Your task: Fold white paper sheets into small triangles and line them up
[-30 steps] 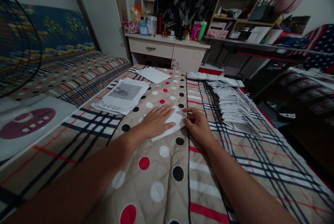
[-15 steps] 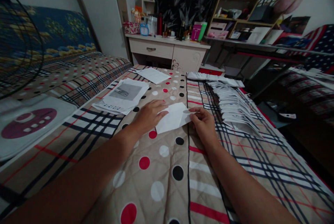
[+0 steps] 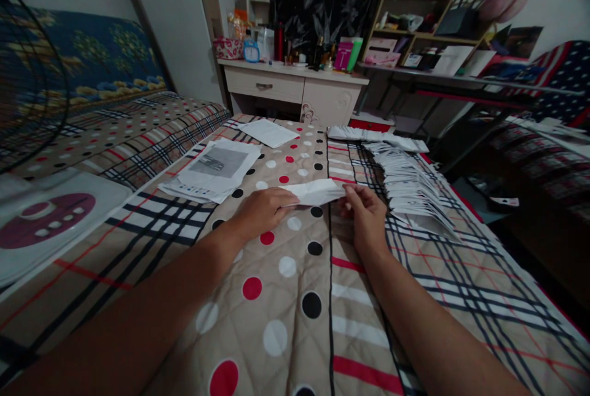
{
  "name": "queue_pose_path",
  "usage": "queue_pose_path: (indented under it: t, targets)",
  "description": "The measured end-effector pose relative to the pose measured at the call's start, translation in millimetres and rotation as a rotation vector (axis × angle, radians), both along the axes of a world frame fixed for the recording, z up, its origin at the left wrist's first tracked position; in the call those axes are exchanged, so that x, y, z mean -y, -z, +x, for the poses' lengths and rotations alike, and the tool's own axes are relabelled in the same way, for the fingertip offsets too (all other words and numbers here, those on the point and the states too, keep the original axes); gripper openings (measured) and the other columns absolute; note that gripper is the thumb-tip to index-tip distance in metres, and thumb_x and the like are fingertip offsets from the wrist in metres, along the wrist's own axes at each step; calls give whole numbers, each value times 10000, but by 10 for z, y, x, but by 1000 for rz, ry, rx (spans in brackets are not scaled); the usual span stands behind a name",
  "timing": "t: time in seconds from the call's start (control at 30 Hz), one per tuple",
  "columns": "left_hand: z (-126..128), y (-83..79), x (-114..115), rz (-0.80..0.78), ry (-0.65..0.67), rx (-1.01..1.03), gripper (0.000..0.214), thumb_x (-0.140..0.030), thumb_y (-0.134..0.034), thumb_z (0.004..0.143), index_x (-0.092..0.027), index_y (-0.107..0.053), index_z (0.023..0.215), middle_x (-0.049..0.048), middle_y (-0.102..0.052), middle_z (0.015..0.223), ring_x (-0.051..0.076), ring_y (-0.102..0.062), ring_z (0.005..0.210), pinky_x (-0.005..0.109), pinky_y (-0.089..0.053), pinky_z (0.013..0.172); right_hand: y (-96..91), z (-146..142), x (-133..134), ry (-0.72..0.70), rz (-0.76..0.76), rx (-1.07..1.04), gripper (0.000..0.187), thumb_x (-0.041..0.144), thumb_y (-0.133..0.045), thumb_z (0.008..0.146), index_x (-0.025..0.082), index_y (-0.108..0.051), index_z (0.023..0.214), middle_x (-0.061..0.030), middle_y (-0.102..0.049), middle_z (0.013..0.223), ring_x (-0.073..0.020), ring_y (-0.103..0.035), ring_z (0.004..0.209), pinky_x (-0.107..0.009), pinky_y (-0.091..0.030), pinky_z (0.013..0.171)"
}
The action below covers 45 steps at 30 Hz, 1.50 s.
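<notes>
A folded white sheet of paper (image 3: 316, 192) is held a little above the patterned bed cover (image 3: 295, 297), nearly flat. My left hand (image 3: 260, 211) pinches its left end with closed fingers. My right hand (image 3: 366, 214) pinches its right end, fingers curled. To the right of my right hand runs a long overlapping row of folded white papers (image 3: 410, 190). A stack of printed sheets (image 3: 216, 168) lies to the left, beyond my left hand.
A single white sheet (image 3: 268, 133) lies farther up the bed. A white dresser (image 3: 295, 85) with bottles and a clock stands behind. A shelf and desk (image 3: 442, 58) stand at right, a fan grille (image 3: 27, 76) at far left, a white fan base (image 3: 50, 217) below it.
The paper lay flat under my left palm; both hands have taken its ends and lifted it off the cover, moving it slightly away from me.
</notes>
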State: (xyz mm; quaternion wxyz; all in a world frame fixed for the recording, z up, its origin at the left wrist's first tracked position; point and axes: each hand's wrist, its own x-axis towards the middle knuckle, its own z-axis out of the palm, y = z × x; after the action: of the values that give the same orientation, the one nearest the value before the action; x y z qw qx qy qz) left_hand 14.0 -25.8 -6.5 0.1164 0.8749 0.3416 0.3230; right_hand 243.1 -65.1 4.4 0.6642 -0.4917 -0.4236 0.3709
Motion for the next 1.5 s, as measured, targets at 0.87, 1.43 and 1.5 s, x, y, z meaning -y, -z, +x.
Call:
queue_pose_path:
  t: [0.87, 1.43, 1.5]
  targets:
    - [124, -178, 72, -922, -75, 1013, 430, -365, -751, 724, -143, -700, 1089, 93, -741, 990, 198, -686, 795, 280, -566, 608, -27, -27, -6, -71, -40, -25, 325, 329, -726, 683, 195, -602, 952, 62, -601, 609, -88, -444, 454, -221, -354, 439]
    - [125, -137, 70, -826, -62, 852, 519, -261, -818, 646, -133, -680, 1130, 43, -705, 841, 110, -626, 659, 182, -439, 538, -15, -8, -2, 28, 33, 6, 177, 316, -713, 714, 191, -622, 800, 64, -558, 557, -87, -451, 434, -221, -354, 434]
    - [123, -120, 64, -812, -58, 824, 540, -266, -817, 650, -128, -669, 1151, 26, -691, 791, 102, -616, 623, 177, -427, 525, -9, -6, -4, 22, 36, 9, 174, 312, -715, 716, 191, -621, 799, 64, -560, 559, -89, -457, 435, -221, -353, 436]
